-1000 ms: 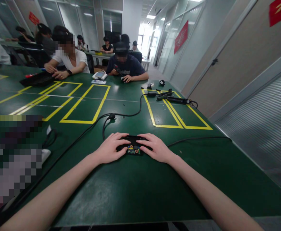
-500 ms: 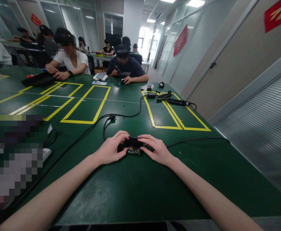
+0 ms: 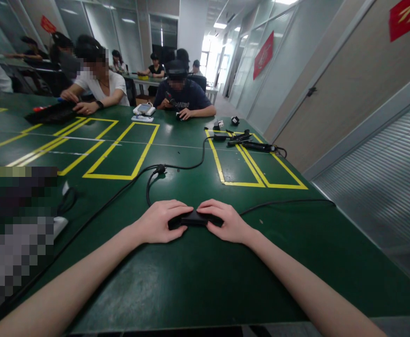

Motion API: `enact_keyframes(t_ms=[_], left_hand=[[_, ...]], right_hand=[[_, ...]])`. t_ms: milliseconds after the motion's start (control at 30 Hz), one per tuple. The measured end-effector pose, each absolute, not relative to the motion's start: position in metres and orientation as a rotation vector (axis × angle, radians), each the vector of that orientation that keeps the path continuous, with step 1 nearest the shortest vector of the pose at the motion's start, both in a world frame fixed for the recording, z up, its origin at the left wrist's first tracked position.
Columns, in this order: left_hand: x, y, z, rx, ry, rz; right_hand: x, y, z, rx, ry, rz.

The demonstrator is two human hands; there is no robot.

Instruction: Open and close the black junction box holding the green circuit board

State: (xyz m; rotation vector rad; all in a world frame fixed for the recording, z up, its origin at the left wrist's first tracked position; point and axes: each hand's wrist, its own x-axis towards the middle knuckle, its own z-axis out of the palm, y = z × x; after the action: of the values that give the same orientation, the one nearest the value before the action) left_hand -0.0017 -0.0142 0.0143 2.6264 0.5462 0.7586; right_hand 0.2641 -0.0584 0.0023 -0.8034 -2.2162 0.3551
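A small flat black device lies on the green table in front of me. My left hand grips its left end with curled fingers. On the other end my right hand is closed the same way, and the fingertips of both hands nearly meet over the top. Only the black casing shows between them; the coloured parts seen earlier are hidden.
A black cable loops across the table just beyond my hands, and another runs off right. Yellow tape rectangles mark the table. Black tools lie far right. Two people sit opposite; a pixelated patch covers the left.
Both hands closed in over the device and the black casing now covers the coloured circuit part that showed before. The view shifted slightly.
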Motion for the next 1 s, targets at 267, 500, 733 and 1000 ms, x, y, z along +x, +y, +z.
enact_keyframes(t_ms=[267,500,733,1000], left_hand=[[-0.003,-0.012,0.011,2.806,0.5,0.774],[-0.006,-0.011,0.01,2.87,0.5,0.786],[-0.003,-0.015,0.006,2.922,0.525,0.781],[0.006,-0.018,0.002,2.958,0.466,0.845]], right_hand=[[0.264,-0.061,0.006,-0.773,-2.301,0.277],[0.262,-0.06,0.006,-0.732,-2.312,0.123],[0.262,-0.059,0.005,-0.805,-2.347,0.263],[0.259,-0.06,0.002,-0.848,-2.397,0.125]])
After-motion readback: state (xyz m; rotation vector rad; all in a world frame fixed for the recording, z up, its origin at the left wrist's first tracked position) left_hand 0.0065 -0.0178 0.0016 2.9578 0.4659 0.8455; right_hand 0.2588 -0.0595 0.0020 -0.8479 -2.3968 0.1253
